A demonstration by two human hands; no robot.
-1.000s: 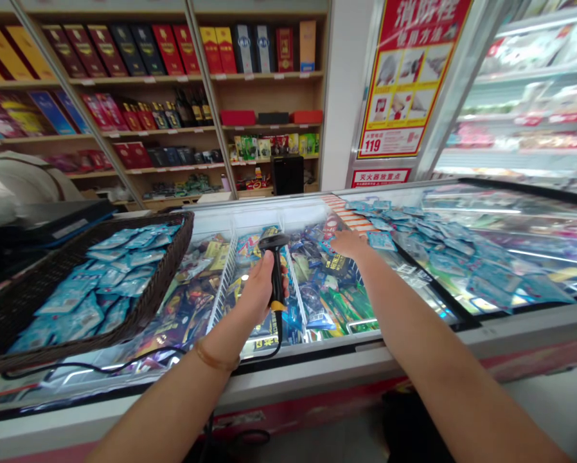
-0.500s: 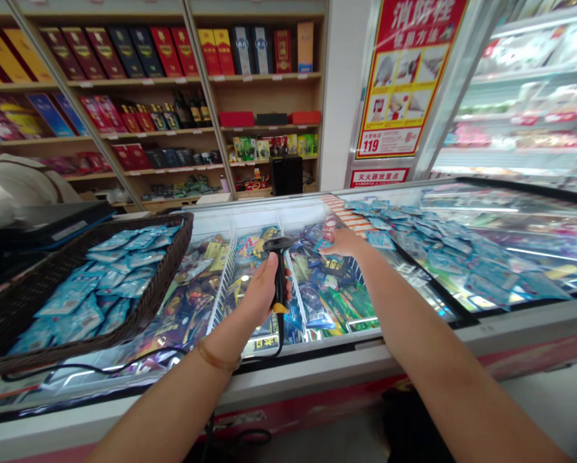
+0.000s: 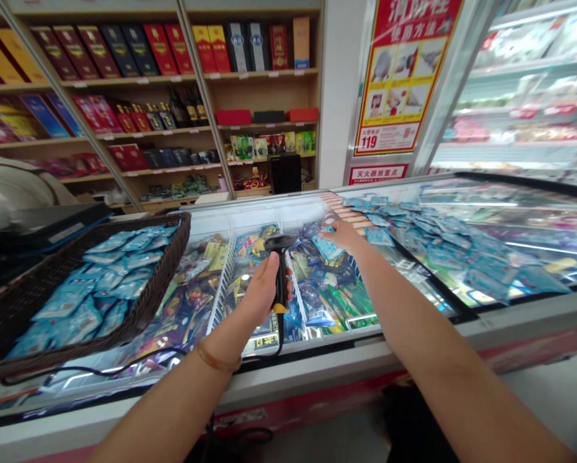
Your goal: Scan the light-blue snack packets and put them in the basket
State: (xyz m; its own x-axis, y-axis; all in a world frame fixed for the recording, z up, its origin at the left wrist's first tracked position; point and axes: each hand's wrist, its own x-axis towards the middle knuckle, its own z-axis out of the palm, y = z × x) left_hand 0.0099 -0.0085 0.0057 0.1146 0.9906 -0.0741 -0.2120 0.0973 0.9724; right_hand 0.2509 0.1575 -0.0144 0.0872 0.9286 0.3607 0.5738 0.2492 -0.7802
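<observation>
My left hand point(image 3: 264, 283) is wrapped round the handle of a black barcode scanner point(image 3: 280, 276) with a yellow band at its base. Its head points away over the freezer, and a cable hangs from the handle. To its right, my right hand point(image 3: 344, 238) pinches a small light-blue packet point(image 3: 328, 245), held over the freezer's glass with its face toward me. More blue packets point(image 3: 443, 235) lie heaped on the glass at the right. A dark wicker basket point(image 3: 175, 257) on the left holds several similar packets point(image 3: 110, 270).
Under the glass of the chest freezer point(image 3: 317, 354) lie colourful bags, split by white wire dividers point(image 3: 223, 276). A scanner cable point(image 3: 100, 371) runs along the front edge to the left. Shelves point(image 3: 264, 74) of boxes stand behind, with a lit display fridge point(image 3: 534, 103) at right.
The packet in my right hand has turned so its light-blue side shows; before, a reddish part was up. My left hand with the scanner has barely moved.
</observation>
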